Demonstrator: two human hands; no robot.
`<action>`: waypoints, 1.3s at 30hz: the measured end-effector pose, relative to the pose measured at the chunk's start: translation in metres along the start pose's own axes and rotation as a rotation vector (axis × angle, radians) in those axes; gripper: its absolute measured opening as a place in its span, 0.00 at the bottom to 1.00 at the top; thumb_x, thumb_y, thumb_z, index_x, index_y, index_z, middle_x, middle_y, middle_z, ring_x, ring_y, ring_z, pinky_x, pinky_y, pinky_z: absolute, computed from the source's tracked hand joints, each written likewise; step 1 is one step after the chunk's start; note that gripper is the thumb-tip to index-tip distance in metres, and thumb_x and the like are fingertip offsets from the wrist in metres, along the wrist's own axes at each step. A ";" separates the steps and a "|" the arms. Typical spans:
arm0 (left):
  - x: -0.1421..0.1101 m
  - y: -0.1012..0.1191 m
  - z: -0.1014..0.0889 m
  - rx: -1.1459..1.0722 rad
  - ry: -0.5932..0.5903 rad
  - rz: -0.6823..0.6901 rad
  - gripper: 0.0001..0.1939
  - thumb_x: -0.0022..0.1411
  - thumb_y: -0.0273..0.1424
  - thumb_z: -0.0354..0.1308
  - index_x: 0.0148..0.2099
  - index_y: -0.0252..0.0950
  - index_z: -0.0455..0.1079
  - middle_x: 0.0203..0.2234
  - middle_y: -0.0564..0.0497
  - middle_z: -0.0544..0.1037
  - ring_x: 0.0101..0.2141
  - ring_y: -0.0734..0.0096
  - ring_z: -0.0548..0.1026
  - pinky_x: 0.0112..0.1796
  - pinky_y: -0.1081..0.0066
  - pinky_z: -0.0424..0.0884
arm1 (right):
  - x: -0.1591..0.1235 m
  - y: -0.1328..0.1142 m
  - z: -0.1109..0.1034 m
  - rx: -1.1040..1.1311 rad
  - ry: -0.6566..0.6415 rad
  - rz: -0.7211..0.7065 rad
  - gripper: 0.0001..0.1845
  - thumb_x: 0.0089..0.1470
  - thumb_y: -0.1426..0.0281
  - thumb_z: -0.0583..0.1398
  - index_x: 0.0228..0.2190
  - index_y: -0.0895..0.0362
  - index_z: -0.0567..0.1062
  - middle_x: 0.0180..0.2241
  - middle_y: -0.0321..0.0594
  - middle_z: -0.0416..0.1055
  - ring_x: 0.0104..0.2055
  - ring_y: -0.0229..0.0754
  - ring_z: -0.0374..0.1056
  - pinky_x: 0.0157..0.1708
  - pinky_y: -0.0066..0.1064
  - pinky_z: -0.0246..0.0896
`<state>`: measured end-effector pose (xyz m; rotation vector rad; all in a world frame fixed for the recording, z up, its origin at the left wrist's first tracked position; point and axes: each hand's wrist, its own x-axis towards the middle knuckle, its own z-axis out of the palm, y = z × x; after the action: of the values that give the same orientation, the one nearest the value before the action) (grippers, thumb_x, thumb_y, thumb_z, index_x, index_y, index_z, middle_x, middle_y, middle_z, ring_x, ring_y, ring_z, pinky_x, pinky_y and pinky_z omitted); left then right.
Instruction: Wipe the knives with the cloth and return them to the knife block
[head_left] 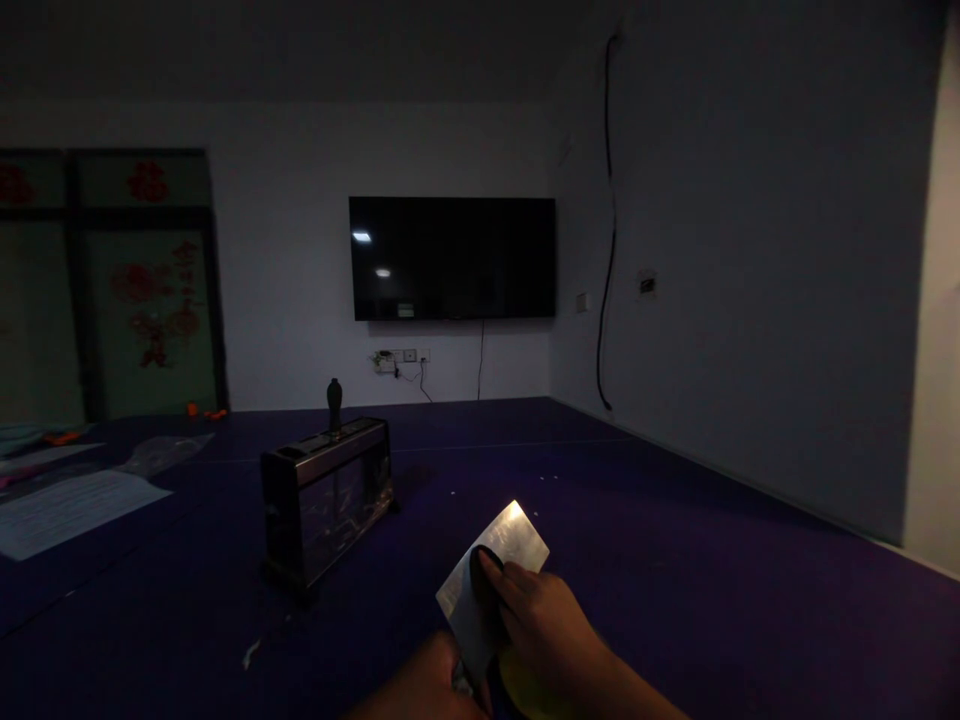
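Observation:
A shiny, broad rectangular metal blade (517, 540), looking like a cleaver's, is tilted up at the bottom centre of the head view, its top corner catching light. My left hand (431, 680) is closed around its lower end, where a handle would be; that part is mostly hidden. My right hand (544, 615) presses a dark rounded pad (486, 580) against the blade's face, fingers bent over it. Something yellow (529, 690) shows under my right wrist. To the left stands a black-framed knife block (326, 500) with clear sides, one black handle (334, 405) sticking up from its top.
The purple surface (675, 580) runs to the walls. White papers (75, 510) and clear plastic wrapping (165, 453) lie at left, orange pieces (214, 413) behind. A white scrap (250, 655) lies before the block. A television (454, 260) hangs on the far wall.

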<state>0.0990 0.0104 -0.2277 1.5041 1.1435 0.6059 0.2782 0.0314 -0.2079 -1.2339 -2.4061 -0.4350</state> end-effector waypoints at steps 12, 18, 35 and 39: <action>0.011 -0.020 -0.006 0.052 -0.034 0.049 0.25 0.38 0.19 0.61 0.42 0.33 0.65 0.28 0.53 0.73 0.31 0.67 0.72 0.36 0.68 0.67 | 0.000 -0.002 -0.002 0.002 -0.017 0.023 0.32 0.48 0.80 0.49 0.57 0.60 0.59 0.37 0.46 0.73 0.31 0.43 0.71 0.29 0.29 0.62; 0.007 -0.013 -0.006 0.070 -0.050 0.017 0.26 0.37 0.20 0.61 0.43 0.35 0.64 0.30 0.54 0.72 0.33 0.68 0.71 0.36 0.71 0.66 | -0.001 0.001 0.000 -0.021 -0.008 0.042 0.31 0.49 0.79 0.50 0.56 0.57 0.60 0.38 0.45 0.73 0.29 0.42 0.70 0.28 0.29 0.61; -0.005 0.012 -0.001 0.105 -0.043 -0.036 0.08 0.37 0.21 0.57 0.26 0.33 0.67 0.17 0.60 0.65 0.20 0.80 0.62 0.22 0.76 0.55 | 0.002 0.021 0.005 0.053 0.061 0.289 0.29 0.52 0.77 0.47 0.56 0.56 0.60 0.37 0.44 0.74 0.32 0.40 0.71 0.30 0.27 0.61; -0.007 0.012 -0.002 0.083 -0.058 -0.055 0.10 0.38 0.21 0.57 0.28 0.34 0.67 0.18 0.60 0.67 0.21 0.80 0.63 0.23 0.77 0.57 | 0.002 0.020 0.007 0.036 0.064 0.290 0.30 0.52 0.78 0.47 0.57 0.57 0.59 0.37 0.45 0.74 0.31 0.40 0.71 0.30 0.27 0.61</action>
<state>0.0989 0.0060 -0.2142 1.5457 1.1729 0.4797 0.2918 0.0471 -0.2115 -1.4989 -2.1284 -0.3352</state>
